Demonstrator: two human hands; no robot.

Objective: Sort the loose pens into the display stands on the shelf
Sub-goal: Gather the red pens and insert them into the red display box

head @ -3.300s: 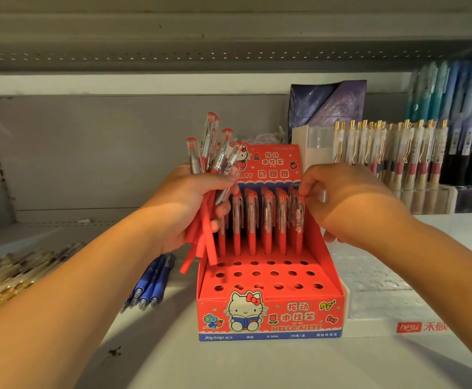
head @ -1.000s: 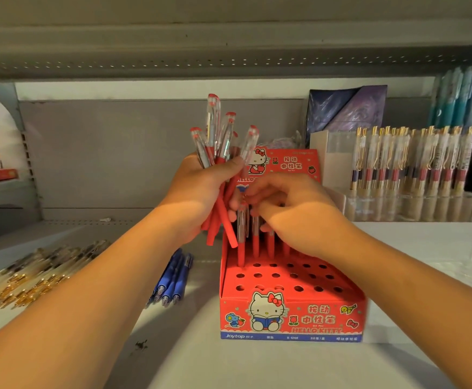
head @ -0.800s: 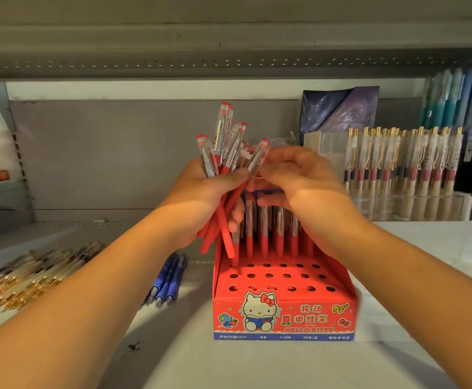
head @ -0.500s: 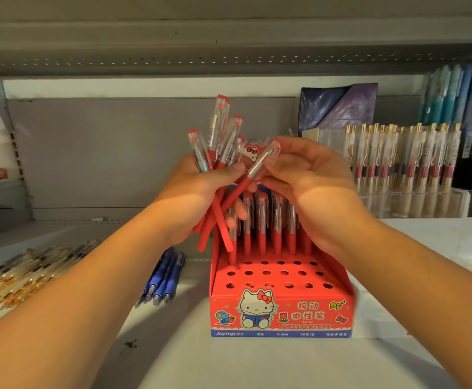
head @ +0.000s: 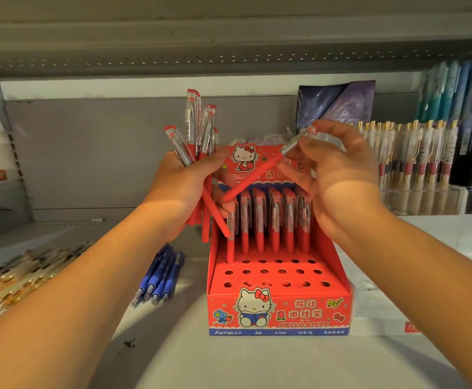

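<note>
Bundle of red pens [head: 198, 141], caps up, sits in the closed grip of the left hand [head: 184, 192] at 10 o'clock of the red display stand [head: 279, 307]. Right hand [head: 338, 175] pinches one red pen [head: 257, 174], tilted, tip toward 8 o'clock, over the stand's filled back row [head: 274, 220]. Blue pens [head: 159, 276] lie on the shelf [head: 229, 360] at 9 o'clock.
</note>
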